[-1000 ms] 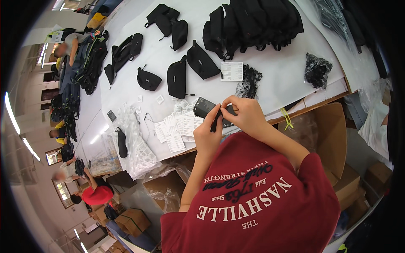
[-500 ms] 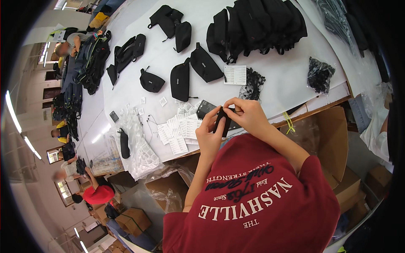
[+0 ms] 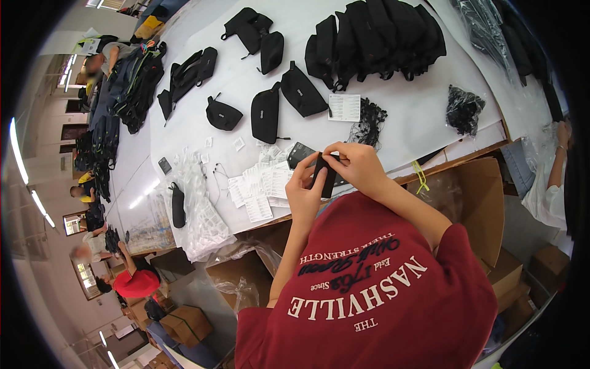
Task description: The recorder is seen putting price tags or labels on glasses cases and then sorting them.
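Note:
Above the table's near edge, both my hands are closed on a small dark rectangular piece, a black card [image 3: 325,181] by its look. My left hand [image 3: 303,186] grips its side with the thumb on its face. The fingertips of my right hand [image 3: 357,165] pinch its top end; whether a string is between them cannot be made out. Beside my left hand lie a dark printed card [image 3: 300,154] and a spread of white paper slips [image 3: 261,190]. A bundle of black strings [image 3: 369,119] lies beyond my right hand, next to a white printed sheet [image 3: 345,107].
Black pouches [image 3: 265,115] lie across the white table [image 3: 239,95], with a row of black bags [image 3: 375,40] at the back. A clear plastic bag of white slips [image 3: 200,215] hangs over the near edge. Cardboard boxes [image 3: 485,209] stand below. Other people work at left and far right.
My hands stay closed on the black card, which has shifted only slightly. The whole view has tilted a little. A person's arm has come further into sight at the far right.

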### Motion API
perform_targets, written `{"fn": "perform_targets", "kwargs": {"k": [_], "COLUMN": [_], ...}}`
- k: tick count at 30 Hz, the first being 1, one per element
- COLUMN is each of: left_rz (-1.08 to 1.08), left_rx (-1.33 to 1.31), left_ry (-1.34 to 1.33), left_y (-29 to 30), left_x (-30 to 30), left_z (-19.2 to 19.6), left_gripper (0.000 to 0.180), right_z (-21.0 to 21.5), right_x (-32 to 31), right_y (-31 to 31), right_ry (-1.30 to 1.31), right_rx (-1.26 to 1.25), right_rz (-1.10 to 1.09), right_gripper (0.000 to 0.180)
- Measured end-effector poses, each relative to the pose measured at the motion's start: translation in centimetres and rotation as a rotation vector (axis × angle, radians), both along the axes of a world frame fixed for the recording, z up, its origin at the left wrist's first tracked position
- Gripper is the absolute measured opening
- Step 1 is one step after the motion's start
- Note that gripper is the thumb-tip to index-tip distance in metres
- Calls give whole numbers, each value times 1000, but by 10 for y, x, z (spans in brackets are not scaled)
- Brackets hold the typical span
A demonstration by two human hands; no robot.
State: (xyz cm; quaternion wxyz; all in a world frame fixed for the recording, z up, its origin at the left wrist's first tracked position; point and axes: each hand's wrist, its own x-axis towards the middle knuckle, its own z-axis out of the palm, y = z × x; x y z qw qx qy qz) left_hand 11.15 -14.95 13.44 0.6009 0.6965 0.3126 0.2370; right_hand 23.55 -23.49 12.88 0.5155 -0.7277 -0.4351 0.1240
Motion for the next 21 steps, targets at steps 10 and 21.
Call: {"fn": "perform_targets", "kwargs": {"k": [10, 21], "left_rz": [-57, -198], "left_rx": [-137, -214], "left_ry": [12, 51], "left_y": [12, 45], "left_x": [-14, -17], "left_z": [1, -22], "left_gripper": [21, 8], "right_z": [-11, -36], "right_x": [0, -10], "right_y": [0, 25], "right_ry": [809, 976], "right_rx": [-94, -156], "right_rz": [238, 319], "right_gripper": [16, 25]}}
